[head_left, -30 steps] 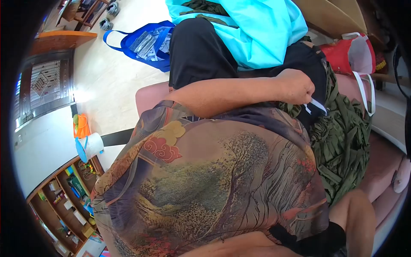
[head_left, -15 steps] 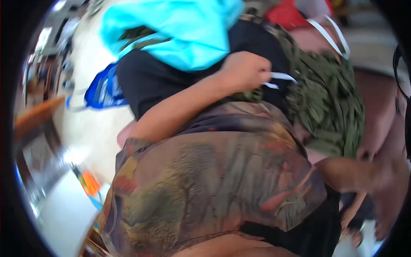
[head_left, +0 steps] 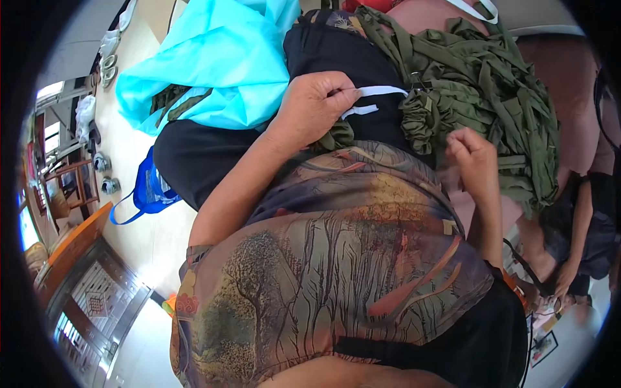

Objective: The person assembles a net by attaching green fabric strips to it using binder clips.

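We identify a pale, smooth floor (head_left: 139,242) on the left side. Along the left edge, we locate a bright window (head_left: 52,87), a brown wooden chair (head_left: 72,178) and an orange-brown wooden panel (head_left: 74,249). Below the panel, we note a dark-framed lattice door (head_left: 97,301), with glare near its foot. At right, we record a pink upholstered seat (head_left: 566,97); lower right, a small framed picture (head_left: 544,349) against a pale wall (head_left: 572,346).
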Demonstrator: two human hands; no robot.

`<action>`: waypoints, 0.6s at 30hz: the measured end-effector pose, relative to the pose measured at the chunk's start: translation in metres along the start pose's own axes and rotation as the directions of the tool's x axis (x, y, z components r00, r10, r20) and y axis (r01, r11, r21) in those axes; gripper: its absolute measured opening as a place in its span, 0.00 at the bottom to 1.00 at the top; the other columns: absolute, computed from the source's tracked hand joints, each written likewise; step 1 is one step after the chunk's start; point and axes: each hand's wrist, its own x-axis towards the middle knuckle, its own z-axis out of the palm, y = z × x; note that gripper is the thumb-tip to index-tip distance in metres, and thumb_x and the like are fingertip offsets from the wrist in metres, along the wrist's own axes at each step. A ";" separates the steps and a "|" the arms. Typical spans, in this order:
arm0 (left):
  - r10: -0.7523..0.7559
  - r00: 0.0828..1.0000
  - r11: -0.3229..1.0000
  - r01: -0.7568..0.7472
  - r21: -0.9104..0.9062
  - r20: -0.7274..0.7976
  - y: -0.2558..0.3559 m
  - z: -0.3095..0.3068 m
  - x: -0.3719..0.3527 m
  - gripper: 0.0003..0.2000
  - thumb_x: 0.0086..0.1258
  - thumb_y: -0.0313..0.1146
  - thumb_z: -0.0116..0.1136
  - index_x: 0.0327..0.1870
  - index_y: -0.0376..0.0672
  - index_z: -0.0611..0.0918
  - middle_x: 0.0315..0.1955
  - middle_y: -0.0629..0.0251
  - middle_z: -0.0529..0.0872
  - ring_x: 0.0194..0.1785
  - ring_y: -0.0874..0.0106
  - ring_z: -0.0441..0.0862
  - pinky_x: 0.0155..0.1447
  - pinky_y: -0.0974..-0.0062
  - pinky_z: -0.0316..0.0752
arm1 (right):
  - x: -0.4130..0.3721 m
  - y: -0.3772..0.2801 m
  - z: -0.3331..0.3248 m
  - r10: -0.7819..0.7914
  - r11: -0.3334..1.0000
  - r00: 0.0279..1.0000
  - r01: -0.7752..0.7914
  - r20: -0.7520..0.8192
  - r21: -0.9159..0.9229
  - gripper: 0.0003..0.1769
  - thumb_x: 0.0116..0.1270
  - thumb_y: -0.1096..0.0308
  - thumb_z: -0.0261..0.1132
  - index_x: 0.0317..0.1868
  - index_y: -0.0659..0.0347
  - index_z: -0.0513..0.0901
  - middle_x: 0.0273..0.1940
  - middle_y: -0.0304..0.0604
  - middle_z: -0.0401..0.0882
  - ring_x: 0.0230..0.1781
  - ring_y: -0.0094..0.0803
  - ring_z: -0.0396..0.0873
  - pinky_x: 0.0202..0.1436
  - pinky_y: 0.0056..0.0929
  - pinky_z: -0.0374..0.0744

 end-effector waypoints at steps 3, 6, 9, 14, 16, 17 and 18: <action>-0.012 1.000 1.000 0.012 0.006 0.003 0.001 -0.002 -0.004 0.07 0.69 0.30 0.63 0.31 0.36 0.83 0.21 0.77 0.77 0.29 0.85 0.71 0.33 0.82 0.68 | -0.006 0.054 0.001 0.038 0.905 0.997 -0.005 0.069 -0.425 0.11 0.59 0.68 0.67 0.38 0.66 0.82 0.33 0.56 0.83 0.34 0.48 0.83 0.39 0.39 0.79; -0.016 1.000 1.000 0.016 0.009 0.015 0.003 -0.001 -0.006 0.07 0.70 0.30 0.62 0.32 0.37 0.83 0.21 0.76 0.78 0.29 0.85 0.71 0.34 0.82 0.69 | -0.018 0.086 0.025 0.016 0.802 0.996 0.043 0.093 -0.595 0.16 0.54 0.65 0.71 0.41 0.64 0.81 0.34 0.58 0.84 0.38 0.56 0.83 0.41 0.47 0.80; -0.043 0.999 0.999 0.042 0.021 0.013 0.006 -0.003 -0.007 0.08 0.70 0.31 0.62 0.32 0.37 0.84 0.22 0.76 0.79 0.29 0.84 0.72 0.35 0.82 0.70 | -0.016 0.094 0.046 0.064 0.752 0.998 -0.051 -0.004 -0.657 0.16 0.50 0.68 0.73 0.39 0.63 0.81 0.34 0.57 0.83 0.39 0.56 0.82 0.41 0.46 0.79; -0.073 0.997 0.997 0.073 -0.027 0.003 0.005 -0.004 -0.006 0.08 0.70 0.32 0.62 0.33 0.37 0.85 0.23 0.77 0.79 0.30 0.85 0.72 0.35 0.83 0.69 | -0.001 0.155 0.059 -0.241 0.893 0.971 0.223 0.002 -0.390 0.12 0.52 0.70 0.71 0.37 0.63 0.80 0.32 0.56 0.82 0.38 0.55 0.81 0.39 0.45 0.77; -0.064 0.998 0.998 0.064 -0.028 -0.002 0.003 -0.004 -0.008 0.08 0.70 0.32 0.62 0.32 0.37 0.85 0.23 0.77 0.79 0.29 0.85 0.72 0.34 0.84 0.68 | 0.006 0.157 0.058 -0.221 0.891 0.975 0.194 -0.020 -0.411 0.11 0.53 0.70 0.70 0.37 0.63 0.80 0.32 0.55 0.82 0.37 0.53 0.81 0.38 0.43 0.77; -0.066 0.998 0.997 0.066 -0.026 0.002 0.002 -0.005 -0.009 0.08 0.70 0.32 0.62 0.32 0.38 0.85 0.23 0.77 0.79 0.29 0.86 0.72 0.34 0.84 0.68 | 0.009 0.156 0.056 -0.210 0.887 0.977 0.177 -0.030 -0.426 0.11 0.54 0.70 0.70 0.37 0.63 0.80 0.32 0.54 0.82 0.36 0.52 0.81 0.38 0.43 0.77; -0.065 0.998 0.998 0.065 -0.026 0.005 0.002 -0.007 -0.009 0.08 0.70 0.32 0.61 0.32 0.38 0.85 0.23 0.77 0.79 0.29 0.86 0.71 0.34 0.84 0.68 | 0.010 0.155 0.056 -0.200 0.885 0.979 0.163 -0.039 -0.436 0.10 0.55 0.71 0.69 0.37 0.63 0.79 0.32 0.54 0.83 0.36 0.50 0.81 0.38 0.42 0.77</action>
